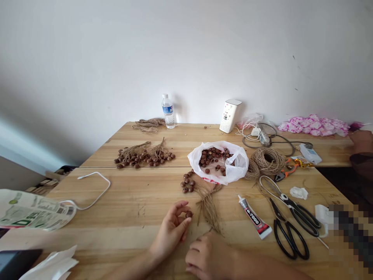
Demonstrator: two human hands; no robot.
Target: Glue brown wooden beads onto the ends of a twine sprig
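Observation:
My left hand (171,229) rests on the wooden table (122,202) and pinches a small brown nut (189,214) between thumb and fingertips. My right hand (208,256) lies beside it with fingers curled, at the near end of a bundle of cut jute strings (208,204); whether it grips a strand is hidden. A small pile of loose brown nuts (187,183) lies just beyond the strings. Behind that, an open white plastic bag (233,171) holds many more nuts.
A glue tube (254,222) and two black scissors (291,225) lie to the right, with a twine coil (265,160) and pliers (287,170) behind. Strung nut bunches (144,155) lie mid-left, a white cable (90,190) and a printed bag (32,214) at left. Bottle (168,111), white device (230,115), pink flowers (314,125) stand at the back. Another person's arm (361,147) is at far right.

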